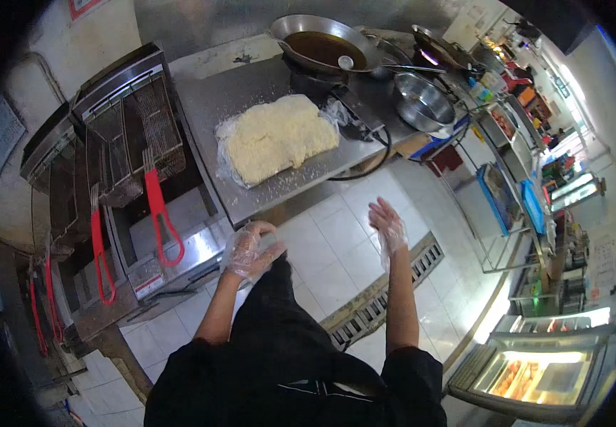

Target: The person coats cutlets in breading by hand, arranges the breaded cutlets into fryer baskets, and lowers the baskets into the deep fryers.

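Note:
My left hand (252, 252), in a clear plastic glove, is by the front edge of the steel counter (251, 203), its fingers apart and slightly curved with nothing between them. Over the tiled floor to the right, my right hand (390, 231) wears the same kind of glove; its fingers are stretched out and hold nothing. Beyond both hands, a thick pale yellow crumbly slab (276, 139) lies on the counter. Clear plastic (228, 158) shows around its edges, and loose crumbs are scattered beside it.
To the left stand deep fryers with wire baskets (155, 117) and red handles (157, 213) jutting outward. At the back are a wok of dark oil (322, 46) and a steel bowl (423, 103). A floor drain (365, 306) and lit display case (535, 370) lie right.

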The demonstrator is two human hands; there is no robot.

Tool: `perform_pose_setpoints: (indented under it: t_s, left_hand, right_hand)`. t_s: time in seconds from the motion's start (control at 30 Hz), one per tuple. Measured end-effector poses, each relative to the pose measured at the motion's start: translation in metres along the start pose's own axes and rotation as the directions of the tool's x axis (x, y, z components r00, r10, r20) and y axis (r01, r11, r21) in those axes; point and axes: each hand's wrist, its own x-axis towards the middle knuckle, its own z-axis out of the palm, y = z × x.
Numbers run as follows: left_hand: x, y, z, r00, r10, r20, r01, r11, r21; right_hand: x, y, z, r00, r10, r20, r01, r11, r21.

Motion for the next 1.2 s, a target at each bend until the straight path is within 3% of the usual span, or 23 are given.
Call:
perform_pose_setpoints:
  t_s: [0.07,0.1,0.17,0.2,0.27,0.3,0.33,0.4,0.43,0.53,0.6,0.7,0.8,0.9,1.0,1.1,1.2]
  left_hand:
    - [0.014,-0.008,-0.012,0.996,0.005,-0.089,-0.004,1.000,0.006]
    - [0.068,-0.012,0.044,0.996,-0.039,-0.085,0.038,0.999,-0.020]
    - [0.141,-0.027,0.044,0.995,0.014,-0.100,-0.008,0.998,0.064]
    - [0.187,-0.010,0.033,0.985,-0.172,0.004,0.166,0.958,0.232]
    - [0.250,-0.019,0.042,0.979,-0.181,0.095,0.114,0.868,0.483]
    - [0.275,-0.025,0.047,0.969,-0.205,0.140,0.083,0.800,0.594]
    - [0.305,-0.015,0.044,0.902,-0.361,0.237,0.090,0.694,0.714]
    - [0.331,-0.050,0.077,0.934,-0.331,0.134,0.117,0.639,0.761]
    - [0.337,-0.053,0.084,0.945,-0.315,0.090,0.126,0.604,0.787]
    - [0.350,-0.040,0.090,0.856,-0.487,0.174,0.150,0.555,0.818]
    - [0.348,-0.055,0.097,0.874,-0.464,0.143,0.177,0.579,0.796]
    - [0.345,-0.054,0.100,0.869,-0.478,0.129,0.224,0.612,0.759]
    - [0.338,-0.060,0.102,0.884,-0.462,0.072,0.274,0.638,0.720]
    - [0.340,-0.063,0.102,0.903,-0.427,0.047,0.272,0.653,0.707]
    - [0.349,-0.049,0.092,0.893,-0.447,0.059,0.288,0.666,0.688]
    - [0.341,-0.053,0.091,0.915,-0.403,-0.006,0.325,0.729,0.602]
    - [0.342,-0.057,0.090,0.924,-0.381,-0.028,0.327,0.751,0.573]
  right_hand:
    - [0.017,-0.026,0.059,0.998,-0.035,0.060,0.040,0.995,-0.090]
    - [0.069,-0.024,0.022,0.997,-0.029,0.077,0.054,0.937,-0.345]
    - [0.143,-0.010,0.055,0.975,-0.153,0.161,0.222,0.701,-0.678]
    - [0.175,-0.033,0.075,0.975,-0.173,0.141,0.216,0.563,-0.798]
    - [0.198,-0.071,0.103,0.983,-0.156,0.099,0.134,0.233,-0.963]
    - [0.215,-0.069,0.108,0.975,-0.186,0.124,0.168,0.247,-0.954]
    - [0.238,-0.072,0.111,0.961,-0.230,0.152,0.210,0.255,-0.944]
    - [0.265,-0.068,0.111,0.936,-0.288,0.202,0.283,0.279,-0.917]
    - [0.270,-0.068,0.113,0.956,-0.238,0.174,0.242,0.296,-0.924]
    - [0.308,-0.070,0.123,0.992,-0.086,0.088,0.113,0.358,-0.927]
    - [0.326,-0.059,0.121,0.996,0.086,0.034,-0.002,0.388,-0.921]
    - [0.330,-0.071,0.126,0.996,0.080,0.048,0.019,0.335,-0.942]
    - [0.320,-0.085,0.129,0.993,-0.053,0.107,0.114,0.150,-0.982]
    - [0.329,-0.085,0.127,0.991,0.103,0.091,0.076,0.138,-0.987]
    - [0.367,-0.050,0.099,0.918,0.246,0.311,0.200,0.390,-0.899]
    - [0.361,-0.094,0.112,0.892,0.341,0.297,0.126,0.442,-0.888]
    - [0.373,-0.062,0.105,0.911,0.245,0.332,0.187,0.472,-0.861]
